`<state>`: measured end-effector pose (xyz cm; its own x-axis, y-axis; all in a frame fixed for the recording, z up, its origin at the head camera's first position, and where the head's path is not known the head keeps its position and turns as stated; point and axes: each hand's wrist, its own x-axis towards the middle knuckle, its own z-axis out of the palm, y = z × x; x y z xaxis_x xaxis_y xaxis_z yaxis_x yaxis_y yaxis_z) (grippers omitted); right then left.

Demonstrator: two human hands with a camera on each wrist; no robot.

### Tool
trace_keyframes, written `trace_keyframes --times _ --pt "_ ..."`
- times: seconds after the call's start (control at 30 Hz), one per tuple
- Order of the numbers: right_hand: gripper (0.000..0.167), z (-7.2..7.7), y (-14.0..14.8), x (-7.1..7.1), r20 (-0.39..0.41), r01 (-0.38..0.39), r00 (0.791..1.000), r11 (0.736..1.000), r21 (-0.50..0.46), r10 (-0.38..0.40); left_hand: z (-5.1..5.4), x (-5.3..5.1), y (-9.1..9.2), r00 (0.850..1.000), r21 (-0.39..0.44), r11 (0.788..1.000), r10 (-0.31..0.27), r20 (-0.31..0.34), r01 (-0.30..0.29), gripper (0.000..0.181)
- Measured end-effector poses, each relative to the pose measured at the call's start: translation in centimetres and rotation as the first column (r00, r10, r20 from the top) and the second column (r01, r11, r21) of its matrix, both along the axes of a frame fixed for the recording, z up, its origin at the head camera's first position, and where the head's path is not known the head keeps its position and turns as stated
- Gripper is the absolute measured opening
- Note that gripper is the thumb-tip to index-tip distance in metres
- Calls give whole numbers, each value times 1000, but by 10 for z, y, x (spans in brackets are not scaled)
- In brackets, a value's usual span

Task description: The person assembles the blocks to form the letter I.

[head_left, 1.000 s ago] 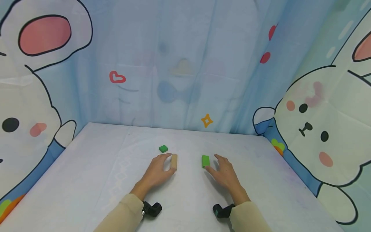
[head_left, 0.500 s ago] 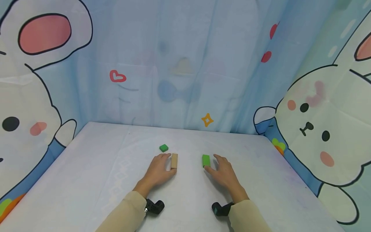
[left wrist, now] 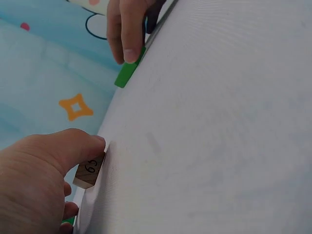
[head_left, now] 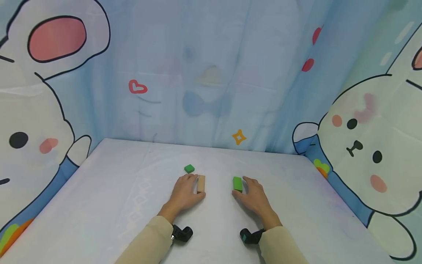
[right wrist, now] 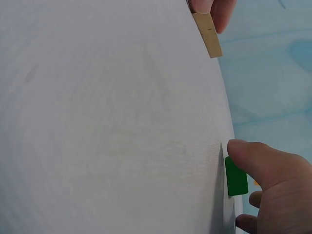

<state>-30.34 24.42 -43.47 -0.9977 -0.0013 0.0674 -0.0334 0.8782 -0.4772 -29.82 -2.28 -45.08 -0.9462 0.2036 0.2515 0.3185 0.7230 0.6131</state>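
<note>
My left hand (head_left: 185, 193) is around the wooden block (head_left: 201, 184), its thumb at the near end and a fingertip at the far end. Dark marks like digits show on the end of that block in the left wrist view. On the right, my right hand (head_left: 254, 198) has its thumb at the near end of a bright green block (head_left: 237, 184) and a fingertip by its far corner. Both blocks rest on the white table. In the right wrist view, the thumb covers part of the green block (right wrist: 236, 176). A darker green block (head_left: 189, 168) lies just beyond my left fingers.
The white-covered table (head_left: 138, 220) reaches back to a blue curtain (head_left: 204, 110) with cartoon figures at both sides. A black wrist camera (head_left: 182, 234) sits on the left wrist, another black wrist camera (head_left: 252, 236) on the right. Bare cloth separates the two hands.
My right hand has come slightly left, narrowing the gap between its fingertip and the bright green block. My left hand stays at the wooden block. The head view has shifted a little.
</note>
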Motion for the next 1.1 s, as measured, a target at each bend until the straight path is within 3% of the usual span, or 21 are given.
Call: trace_keyframes --times 0.3,0.63,1.1 --pt "80 -4 2 -2 -5 -1 1000 1000 2 1 1 -2 5 1000 -62 998 11 13 -10 72" --pt "79 -9 3 -9 -35 10 999 1000 -6 -10 4 -4 5 999 -72 997 1 45 2 76" --pt "75 -8 1 -8 -38 22 999 1000 -1 -22 8 -5 6 997 -101 995 -3 75 11 76"
